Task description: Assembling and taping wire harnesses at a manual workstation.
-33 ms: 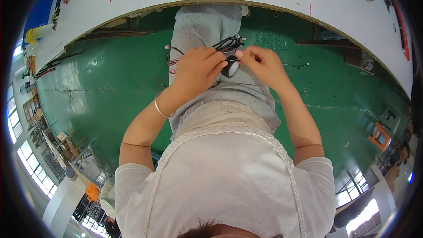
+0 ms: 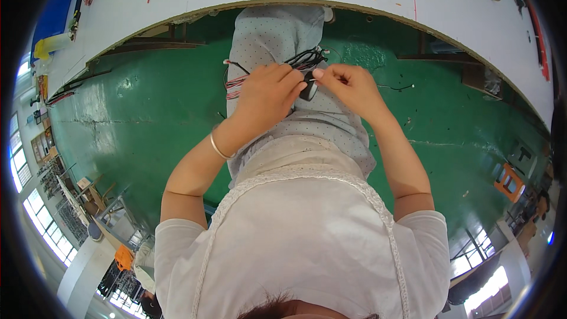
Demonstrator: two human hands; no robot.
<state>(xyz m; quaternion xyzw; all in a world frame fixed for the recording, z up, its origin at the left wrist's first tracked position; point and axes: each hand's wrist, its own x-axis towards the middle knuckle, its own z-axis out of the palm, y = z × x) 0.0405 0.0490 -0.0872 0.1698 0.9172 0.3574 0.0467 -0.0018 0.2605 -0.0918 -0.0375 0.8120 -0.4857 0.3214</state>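
Black connector (image 2: pixel 308 90) pinched between left hand (image 2: pixel 266 95) and right hand (image 2: pixel 348 85), both closed on the wire bundle (image 2: pixel 301 59); loose wires could snag or slip free.

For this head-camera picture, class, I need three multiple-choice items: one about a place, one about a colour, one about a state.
1. Where is the small black plug-like part?
A. between the fingertips of both hands
B. on the white table
C. on the floor

2. What colour is the floor?
A. grey
B. green
C. brown

3. How are the thin black and red wires?
A. coiled on a spool
B. lying loose over the grey dotted trousers
C. hanging from the table edge

Answers: 1 A, the left hand and right hand meet on it. 2 B, painted green. 3 B, they spread across the lap.
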